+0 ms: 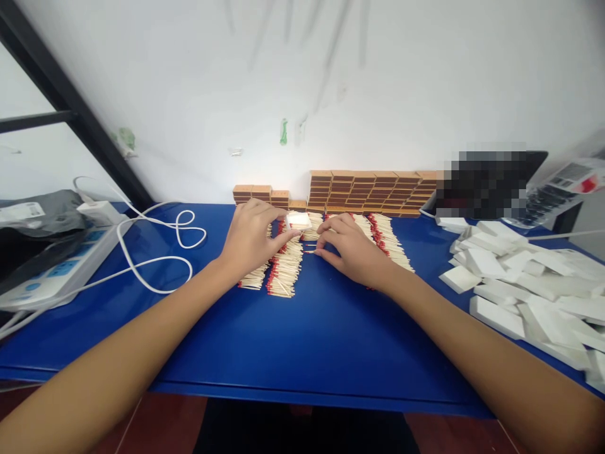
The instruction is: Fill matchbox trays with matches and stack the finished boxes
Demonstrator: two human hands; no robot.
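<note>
My left hand (253,233) grips a small white matchbox tray (299,221) between thumb and fingers, above the rows of matches. Something pale with a bit of red shows inside the tray. My right hand (347,243) is closed in a pinch just to the right of it, with a match (309,252) at its fingertips. Red-tipped matches (285,271) lie in long rows under and beside my left hand. More rows of matches (390,239) extend behind and to the right of my right hand, partly hidden by it.
Brown matchboxes (363,189) are stacked along the wall. White matchbox trays (515,271) form a loose heap at the right. A dark screen (491,183) leans behind them. White cable (142,277) loops beside a power strip (70,258) on the left of the blue table (302,353).
</note>
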